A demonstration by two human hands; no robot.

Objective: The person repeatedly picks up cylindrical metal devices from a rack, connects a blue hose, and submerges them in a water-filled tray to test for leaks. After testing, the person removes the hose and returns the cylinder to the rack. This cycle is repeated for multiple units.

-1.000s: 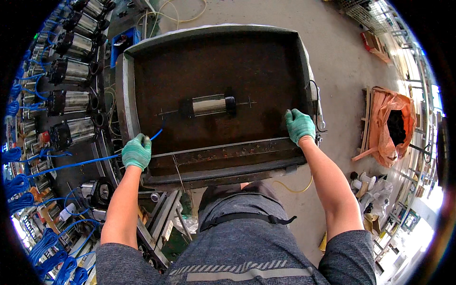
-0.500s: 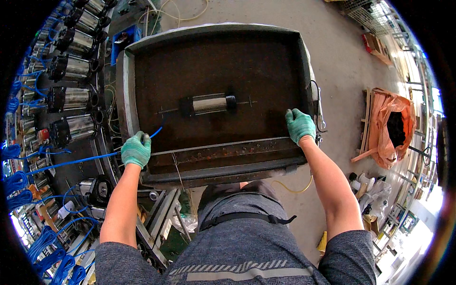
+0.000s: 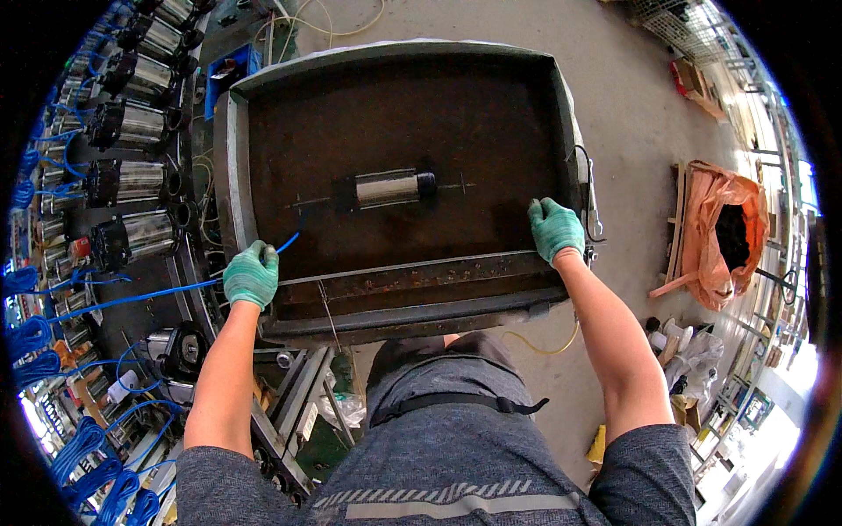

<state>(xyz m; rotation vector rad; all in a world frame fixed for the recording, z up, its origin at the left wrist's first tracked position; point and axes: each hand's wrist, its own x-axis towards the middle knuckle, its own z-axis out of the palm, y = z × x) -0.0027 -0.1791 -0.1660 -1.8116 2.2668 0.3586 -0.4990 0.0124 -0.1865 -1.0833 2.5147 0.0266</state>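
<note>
In the middle of a large metal tank (image 3: 230, 167) of dark brown liquid lies a shiny metal cylinder (image 3: 386, 190), like a small motor or pump body, with a dark cap on its right end. A thin rod sticks out at each end. At the tank's near left corner, my gloved left hand (image 3: 252, 275) is closed around a blue cable (image 3: 162, 290), whose end dips into the liquid. My gloved right hand (image 3: 557, 230) is at the near right side, its fingers curled. What they hold, if anything, I cannot make out.
Rows of similar metal cylinders (image 3: 140, 182) stand on the left, with coiled blue cables (image 3: 88, 451) below them. An orange sack (image 3: 702, 237) sits on a pallet at right. A yellowish hose (image 3: 553, 351) hangs at the tank's near side.
The cylinder looks slightly shifted, and its dark left end shows less distinctly. Both hands stay almost where they were, the right one slightly farther right.
</note>
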